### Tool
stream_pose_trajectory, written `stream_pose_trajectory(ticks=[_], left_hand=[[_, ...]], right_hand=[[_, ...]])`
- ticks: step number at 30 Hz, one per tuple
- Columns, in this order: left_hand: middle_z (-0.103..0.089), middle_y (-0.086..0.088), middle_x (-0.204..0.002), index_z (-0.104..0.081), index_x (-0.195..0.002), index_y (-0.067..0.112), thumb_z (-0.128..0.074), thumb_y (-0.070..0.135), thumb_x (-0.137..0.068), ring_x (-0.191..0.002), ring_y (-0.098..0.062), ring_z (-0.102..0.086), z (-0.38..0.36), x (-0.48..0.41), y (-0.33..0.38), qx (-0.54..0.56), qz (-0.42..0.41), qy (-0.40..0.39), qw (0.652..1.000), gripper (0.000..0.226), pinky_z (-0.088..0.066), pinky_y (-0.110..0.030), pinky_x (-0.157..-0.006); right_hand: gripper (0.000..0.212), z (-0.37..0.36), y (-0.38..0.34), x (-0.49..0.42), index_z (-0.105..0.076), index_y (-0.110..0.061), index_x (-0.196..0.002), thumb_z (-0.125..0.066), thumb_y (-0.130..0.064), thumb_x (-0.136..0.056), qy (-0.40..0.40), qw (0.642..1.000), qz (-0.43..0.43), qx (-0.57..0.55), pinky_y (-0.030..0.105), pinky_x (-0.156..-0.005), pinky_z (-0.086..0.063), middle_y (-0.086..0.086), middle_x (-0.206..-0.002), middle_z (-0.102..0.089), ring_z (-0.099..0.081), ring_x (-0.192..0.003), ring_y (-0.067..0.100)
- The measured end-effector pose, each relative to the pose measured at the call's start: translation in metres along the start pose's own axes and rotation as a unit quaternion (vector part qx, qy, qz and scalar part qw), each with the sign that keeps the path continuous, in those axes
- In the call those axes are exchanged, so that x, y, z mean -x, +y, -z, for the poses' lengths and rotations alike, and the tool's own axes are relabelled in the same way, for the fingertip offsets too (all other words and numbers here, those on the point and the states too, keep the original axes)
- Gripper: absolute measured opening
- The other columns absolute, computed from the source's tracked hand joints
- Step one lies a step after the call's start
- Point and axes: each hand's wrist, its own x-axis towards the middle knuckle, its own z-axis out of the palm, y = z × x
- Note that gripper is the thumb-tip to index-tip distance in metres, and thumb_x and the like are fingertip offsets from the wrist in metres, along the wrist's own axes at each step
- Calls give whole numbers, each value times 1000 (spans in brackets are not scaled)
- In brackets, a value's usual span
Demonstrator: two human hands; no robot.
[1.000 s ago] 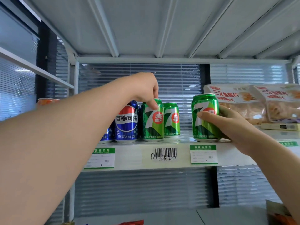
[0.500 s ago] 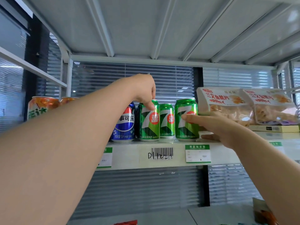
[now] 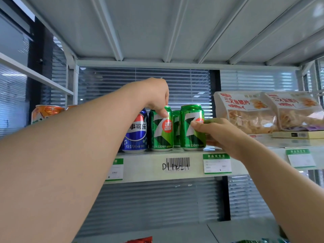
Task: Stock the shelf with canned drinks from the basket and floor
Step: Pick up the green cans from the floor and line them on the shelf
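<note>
Right hand (image 3: 222, 135) grips a glossy green 7-Up can (image 3: 192, 128) at the shelf edge (image 3: 175, 168); left hand (image 3: 156, 95) pinches its neighbouring 7-Up can (image 3: 160, 130), a narrow gap between.

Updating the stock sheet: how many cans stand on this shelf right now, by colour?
Green cans: 3
Blue cans: 1
Orange cans: 2
Total: 6 visible; the arms may hide more.
</note>
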Motion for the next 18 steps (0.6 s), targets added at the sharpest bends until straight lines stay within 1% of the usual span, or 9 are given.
stream_pose_trajectory(ticks=[3, 5, 8, 10, 13, 15, 17, 18], left_hand=[[-57, 5, -84, -62, -92, 17, -76, 30, -77, -83, -16, -52, -1, 0, -1, 10, 0, 4, 1000, 24, -37, -29, -68], [-57, 5, -86, -60, -90, 19, -75, 30, -78, -84, -15, -52, -2, 0, -2, 10, 0, 6, 1000, 23, -37, -29, -68], [-57, 6, -84, -61, -88, 20, -76, 31, -77, -82, -15, -52, -3, -1, -4, 9, -2, 10, 1000, 23, -37, -29, -67], [-57, 6, -85, -61, -89, 20, -76, 31, -77, -83, -15, -53, -3, -2, -5, 11, -3, 13, 1000, 23, -37, -29, -68], [-59, 5, -89, -61, -89, 20, -76, 31, -77, -86, -16, -54, -4, -2, -6, 10, -4, 11, 1000, 23, -39, -29, -69], [-60, 5, -87, -60, -86, 21, -77, 31, -76, -83, -16, -55, -3, -3, -6, 12, -4, 8, 1000, 22, -39, -28, -66], [-59, 5, -82, -59, -82, 22, -77, 32, -76, -76, -14, -54, -2, -3, -7, 14, -4, 6, 1000, 21, -37, -25, -58], [-58, 6, -81, -58, -82, 22, -77, 31, -76, -74, -12, -52, -3, -4, -7, 15, -5, 6, 1000, 22, -35, -24, -55]], right_hand=[[38, -1, 0, 0, -65, -12, -104, -70, -44, -85, 9, 1000, -17, 4, 43, -103, -48, 12, -108, -69, -64, -105, 29], [33, -3, -1, 0, -66, -16, -100, -68, -46, -87, 14, 1000, -18, 12, 45, -104, -44, 8, -107, -69, -61, -105, 26], [35, -6, -2, -1, -70, -16, -97, -68, -49, -85, 24, 999, -16, 22, 48, -101, -48, 10, -104, -71, -63, -103, 30], [38, -8, -2, -1, -72, -14, -95, -69, -51, -84, 29, 999, -16, 18, 49, -99, -51, 14, -108, -71, -63, -107, 33], [43, -7, 0, -2, -72, -12, -96, -70, -52, -82, 32, 999, -15, 13, 48, -98, -51, 16, -111, -70, -62, -110, 33], [47, -6, 1, -2, -72, -11, -98, -72, -54, -80, 30, 999, -12, 14, 46, -98, -52, 17, -112, -70, -65, -103, 29], [50, -7, 0, -3, -73, -11, -98, -72, -56, -78, 30, 999, -12, 14, 42, -93, -53, 18, -114, -70, -62, -91, 23], [48, -7, 0, -2, -73, -11, -97, -72, -56, -78, 29, 999, -12, 13, 39, -88, -54, 18, -114, -69, -60, -89, 22]])
